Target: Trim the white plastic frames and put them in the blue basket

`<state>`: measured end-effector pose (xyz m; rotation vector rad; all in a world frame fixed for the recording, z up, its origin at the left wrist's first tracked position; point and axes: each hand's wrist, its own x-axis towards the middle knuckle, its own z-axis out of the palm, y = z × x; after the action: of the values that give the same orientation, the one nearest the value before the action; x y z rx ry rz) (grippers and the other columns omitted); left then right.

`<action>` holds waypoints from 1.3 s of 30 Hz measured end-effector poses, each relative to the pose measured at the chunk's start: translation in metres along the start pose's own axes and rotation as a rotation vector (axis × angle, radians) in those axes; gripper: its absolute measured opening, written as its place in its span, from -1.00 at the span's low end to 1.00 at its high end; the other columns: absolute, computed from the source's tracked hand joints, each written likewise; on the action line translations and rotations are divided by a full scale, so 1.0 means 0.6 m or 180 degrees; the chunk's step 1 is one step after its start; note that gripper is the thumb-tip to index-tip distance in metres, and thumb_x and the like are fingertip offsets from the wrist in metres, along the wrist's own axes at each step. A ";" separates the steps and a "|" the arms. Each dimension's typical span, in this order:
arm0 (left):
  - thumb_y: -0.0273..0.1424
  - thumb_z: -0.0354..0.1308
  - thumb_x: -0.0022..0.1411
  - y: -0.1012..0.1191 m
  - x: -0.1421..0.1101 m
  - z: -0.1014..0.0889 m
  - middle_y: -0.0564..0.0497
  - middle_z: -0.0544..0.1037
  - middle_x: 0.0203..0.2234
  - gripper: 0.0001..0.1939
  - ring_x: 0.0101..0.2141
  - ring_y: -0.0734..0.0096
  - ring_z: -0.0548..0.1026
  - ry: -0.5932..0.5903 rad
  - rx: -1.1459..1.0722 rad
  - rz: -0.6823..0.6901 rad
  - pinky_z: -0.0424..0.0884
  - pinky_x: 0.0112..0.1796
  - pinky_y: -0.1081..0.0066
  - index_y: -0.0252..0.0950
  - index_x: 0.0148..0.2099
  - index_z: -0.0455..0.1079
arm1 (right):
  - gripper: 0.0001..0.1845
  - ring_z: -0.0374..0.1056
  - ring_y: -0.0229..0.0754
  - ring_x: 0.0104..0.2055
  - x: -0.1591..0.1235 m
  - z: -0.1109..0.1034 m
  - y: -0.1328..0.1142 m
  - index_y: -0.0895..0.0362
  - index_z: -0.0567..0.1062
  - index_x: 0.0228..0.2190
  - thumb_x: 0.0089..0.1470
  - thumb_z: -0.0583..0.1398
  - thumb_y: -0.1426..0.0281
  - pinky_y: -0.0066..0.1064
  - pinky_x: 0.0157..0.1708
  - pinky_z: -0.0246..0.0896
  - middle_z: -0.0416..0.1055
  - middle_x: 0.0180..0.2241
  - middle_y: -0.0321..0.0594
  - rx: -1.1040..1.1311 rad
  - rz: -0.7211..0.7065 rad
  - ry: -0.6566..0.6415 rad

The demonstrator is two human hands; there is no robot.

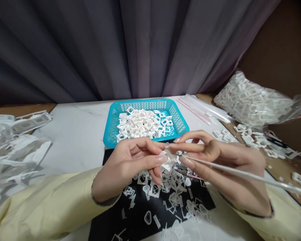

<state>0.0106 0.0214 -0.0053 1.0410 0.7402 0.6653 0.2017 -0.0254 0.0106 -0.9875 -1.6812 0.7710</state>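
Observation:
My left hand [137,160] is closed, pinching a small white plastic piece [167,161] between thumb and fingertips. My right hand [215,164] is closed around a long, thin, pale rod-like tool [235,171]. Its narrow tip meets the white piece or lies just beside it; the fingers partly cover that spot. Both hands are above a black mat [135,214] strewn with thin translucent scraps [174,199]. Behind the hands stands a blue plastic basket [110,134] holding many small white frame-like pieces [140,122].
Larger white plastic sheets [20,150] pile up at the left. To the right are a clear bag [253,100] full of white pieces, flat zip bags [205,107] and loose white pieces [256,139]. Dark-bladed cutters [183,170] lie partly under my right hand. A grey curtain [145,50] hangs behind.

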 end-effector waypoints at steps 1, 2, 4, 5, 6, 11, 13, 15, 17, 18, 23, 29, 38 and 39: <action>-0.53 0.24 0.09 0.000 -0.001 0.000 0.08 0.55 -0.65 -0.89 -0.67 0.53 0.50 0.0005 0.0014 0.0014 0.46 -0.55 0.57 -0.35 -0.46 0.38 | -0.79 0.42 -0.13 -0.12 -0.001 0.001 -0.001 0.12 0.38 -0.54 -0.02 0.25 0.61 -0.28 -0.18 0.48 0.55 -0.30 -0.20 -0.0060 -0.0098 -0.0018; -0.53 0.24 0.09 0.000 -0.001 0.000 0.07 0.56 -0.61 -0.89 -0.66 0.54 0.50 0.0018 0.0019 0.0024 0.46 -0.55 0.56 -0.35 -0.46 0.39 | -0.80 0.42 -0.14 -0.13 -0.003 0.002 -0.002 0.11 0.39 -0.52 -0.03 0.25 0.62 -0.26 -0.18 0.47 0.55 -0.32 -0.22 -0.0134 -0.0207 -0.0035; -0.53 0.24 0.09 0.000 -0.003 0.001 0.06 0.57 -0.60 -0.88 -0.66 0.54 0.50 0.0056 -0.0018 0.0007 0.46 -0.54 0.56 -0.35 -0.47 0.39 | -0.79 0.42 -0.12 -0.13 -0.004 0.004 0.000 0.09 0.39 -0.50 -0.02 0.23 0.63 -0.20 -0.16 0.46 0.55 -0.31 -0.22 -0.0222 -0.0338 -0.0070; -0.53 0.24 0.09 0.000 -0.003 0.001 0.07 0.56 -0.62 -0.88 -0.66 0.55 0.50 0.0066 -0.0060 -0.0017 0.46 -0.54 0.57 -0.35 -0.47 0.39 | -0.78 0.42 -0.11 -0.13 -0.005 0.006 0.002 0.08 0.39 -0.49 -0.01 0.23 0.63 -0.18 -0.16 0.45 0.55 -0.30 -0.22 -0.0227 -0.0357 -0.0076; -0.53 0.23 0.10 0.000 -0.004 0.002 0.08 0.55 -0.65 -0.88 -0.66 0.55 0.50 0.0071 -0.0113 -0.0052 0.45 -0.54 0.59 -0.35 -0.47 0.39 | -0.78 0.42 -0.11 -0.12 -0.005 0.007 0.005 0.07 0.39 -0.49 -0.01 0.22 0.63 -0.17 -0.16 0.45 0.55 -0.29 -0.22 -0.0237 -0.0368 -0.0063; -0.54 0.21 0.12 0.001 -0.004 0.004 0.13 0.51 -0.71 -0.88 -0.66 0.59 0.49 0.0091 -0.0367 -0.0242 0.43 -0.54 0.65 -0.35 -0.47 0.41 | -0.78 0.42 -0.11 -0.12 -0.005 0.017 0.012 0.08 0.37 -0.50 0.00 0.22 0.62 -0.15 -0.14 0.43 0.55 -0.27 -0.23 -0.0282 -0.0305 0.0047; -0.53 0.21 0.13 0.002 -0.004 0.003 0.13 0.51 -0.71 -0.88 -0.66 0.60 0.49 0.0098 -0.0400 -0.0298 0.42 -0.54 0.67 -0.35 -0.46 0.42 | -0.79 0.42 -0.11 -0.12 -0.005 0.021 0.012 0.08 0.36 -0.51 0.02 0.22 0.60 -0.14 -0.14 0.43 0.55 -0.27 -0.23 -0.0228 -0.0194 0.0103; -0.52 0.21 0.13 0.001 -0.005 0.003 0.13 0.52 -0.71 -0.89 -0.66 0.60 0.49 0.0104 -0.0426 -0.0324 0.42 -0.54 0.67 -0.34 -0.45 0.43 | -0.80 0.42 -0.11 -0.11 -0.006 0.023 0.013 0.07 0.36 -0.51 0.04 0.21 0.58 -0.14 -0.15 0.43 0.55 -0.27 -0.22 -0.0178 -0.0117 0.0148; -0.52 0.22 0.13 0.000 -0.006 0.002 0.13 0.52 -0.71 -0.89 -0.65 0.60 0.50 0.0113 -0.0458 -0.0337 0.42 -0.54 0.68 -0.34 -0.45 0.44 | -0.79 0.41 -0.12 -0.10 -0.006 0.024 0.015 0.08 0.35 -0.52 0.04 0.21 0.57 -0.14 -0.14 0.42 0.55 -0.27 -0.22 -0.0148 -0.0090 0.0155; -0.52 0.22 0.13 0.000 -0.007 0.002 0.14 0.52 -0.71 -0.89 -0.65 0.61 0.50 0.0125 -0.0470 -0.0334 0.42 -0.54 0.68 -0.34 -0.45 0.44 | -0.78 0.41 -0.13 -0.09 -0.006 0.024 0.016 0.08 0.34 -0.52 0.04 0.21 0.58 -0.14 -0.13 0.42 0.55 -0.26 -0.22 -0.0147 -0.0094 0.0143; -0.52 0.23 0.11 -0.002 -0.009 0.001 0.14 0.52 -0.69 -0.90 -0.64 0.61 0.50 0.0182 -0.0489 -0.0416 0.42 -0.53 0.68 -0.33 -0.45 0.44 | -0.76 0.39 -0.15 -0.08 -0.005 0.022 0.023 0.09 0.29 -0.53 0.03 0.21 0.60 -0.15 -0.12 0.39 0.55 -0.26 -0.22 -0.0239 -0.0266 0.0036; -0.51 0.22 0.12 0.001 -0.008 0.002 0.13 0.51 -0.71 -0.89 -0.65 0.62 0.49 0.0202 -0.0484 -0.0485 0.41 -0.53 0.70 -0.35 -0.46 0.42 | -0.75 0.38 -0.15 -0.08 -0.009 0.023 0.028 0.09 0.27 -0.53 0.04 0.20 0.59 -0.15 -0.11 0.35 0.54 -0.26 -0.22 -0.0342 -0.0258 0.0025; -0.50 0.24 0.10 -0.008 -0.002 -0.001 0.10 0.53 -0.69 -0.88 -0.65 0.57 0.50 0.0155 -0.0379 -0.0437 0.41 -0.56 0.66 -0.36 -0.47 0.39 | -0.78 0.40 -0.21 -0.15 -0.009 0.034 0.026 0.12 0.32 -0.48 0.03 0.15 0.66 -0.28 -0.21 0.26 0.52 -0.22 -0.19 -0.1255 -0.0771 0.0008; -0.50 0.24 0.10 -0.009 -0.002 -0.001 0.09 0.54 -0.68 -0.87 -0.65 0.56 0.51 0.0151 -0.0340 -0.0386 0.42 -0.56 0.65 -0.36 -0.48 0.38 | -0.77 0.40 -0.21 -0.15 -0.010 0.034 0.027 0.12 0.30 -0.49 0.03 0.14 0.68 -0.28 -0.22 0.23 0.51 -0.21 -0.18 -0.1384 -0.0911 0.0011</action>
<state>0.0101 0.0188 -0.0102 0.8782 0.7943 0.6199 0.1874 -0.0239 -0.0117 -1.0029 -1.9783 0.2168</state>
